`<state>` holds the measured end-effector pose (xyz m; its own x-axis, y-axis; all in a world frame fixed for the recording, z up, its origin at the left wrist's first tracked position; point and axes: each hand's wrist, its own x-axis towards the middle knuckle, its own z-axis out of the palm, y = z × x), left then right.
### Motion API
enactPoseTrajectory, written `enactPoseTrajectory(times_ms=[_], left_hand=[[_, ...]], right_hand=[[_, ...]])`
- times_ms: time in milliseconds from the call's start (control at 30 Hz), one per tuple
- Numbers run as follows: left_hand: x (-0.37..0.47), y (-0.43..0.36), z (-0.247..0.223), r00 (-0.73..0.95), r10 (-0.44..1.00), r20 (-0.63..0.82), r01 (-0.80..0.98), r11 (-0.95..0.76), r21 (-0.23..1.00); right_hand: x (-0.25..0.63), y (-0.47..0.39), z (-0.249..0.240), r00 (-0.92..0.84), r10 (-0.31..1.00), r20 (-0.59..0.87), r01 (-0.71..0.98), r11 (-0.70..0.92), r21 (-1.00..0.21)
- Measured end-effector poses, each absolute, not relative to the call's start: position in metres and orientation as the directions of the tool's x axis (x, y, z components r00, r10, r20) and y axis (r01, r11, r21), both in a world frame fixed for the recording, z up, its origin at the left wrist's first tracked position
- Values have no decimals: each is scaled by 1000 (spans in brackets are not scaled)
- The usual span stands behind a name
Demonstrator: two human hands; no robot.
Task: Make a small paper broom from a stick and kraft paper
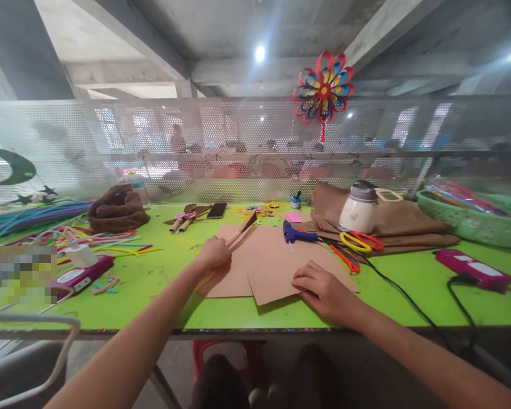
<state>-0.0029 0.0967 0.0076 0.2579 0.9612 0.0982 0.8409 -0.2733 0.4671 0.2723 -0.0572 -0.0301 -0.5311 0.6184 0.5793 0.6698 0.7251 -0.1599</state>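
Observation:
My left hand (215, 253) is closed around a slim brown paper piece (242, 228), which looks rolled or folded and has a darker tip pointing up and away. Below it, brown craft paper sheets (238, 272) lie on the table. My right hand (321, 289) pinches the right edge of a smaller brown sheet (272, 281) on top, its near corner hanging toward me. Beyond that hand lie a blue glue gun (298, 233) and scissors with red and yellow handles (355, 244).
Brown cloth (409, 227) lies under a white jug (357, 210). A green basket (460, 218) and purple power strip (472, 270) stand right, with black cables. Left are coloured pipe cleaners (55, 216), brown fluffy material (117, 210) and another power strip (83, 275). A phone (217, 211) lies behind.

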Motion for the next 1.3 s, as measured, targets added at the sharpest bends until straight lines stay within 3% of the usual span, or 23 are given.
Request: enactPoseTrajectory(times_ms=[133,300,400,433,500,567,667,833,1033,1167,1300], left_hand=[[-5,95,2,165,976,142,926,-203,319],[-3,77,12,169,961,219,944,-222,246],[2,47,21,232,916,328,917,-318,241],[4,34,22,318,860,399,862,-438,256],[7,9,22,506,737,448,697,-656,290],[10,-7,18,635,683,361,562,-729,390],[16,-4,12,542,803,247,617,-580,532],[33,43,18,473,875,107,752,-464,469],[60,65,27,528,849,-22,742,-448,499],[56,71,25,570,819,-66,684,-428,591],[44,73,25,630,777,5,388,-320,864]], right_hand=[[277,-54,-34,-564,599,569,670,734,-108],[269,-59,-22,-596,643,481,781,603,160],[256,-68,-13,-617,669,415,784,566,254],[252,-71,-11,-629,667,399,776,576,259],[246,-75,-11,-634,666,395,770,594,235],[243,-76,-14,-619,669,410,775,604,185],[245,-75,-20,-602,661,448,768,634,96],[253,-72,-24,-558,603,570,724,690,-21],[254,-68,-28,-521,580,626,729,684,-26],[252,-66,-25,-523,577,628,694,716,-79],[261,-51,-9,-475,566,674,607,765,-215]])
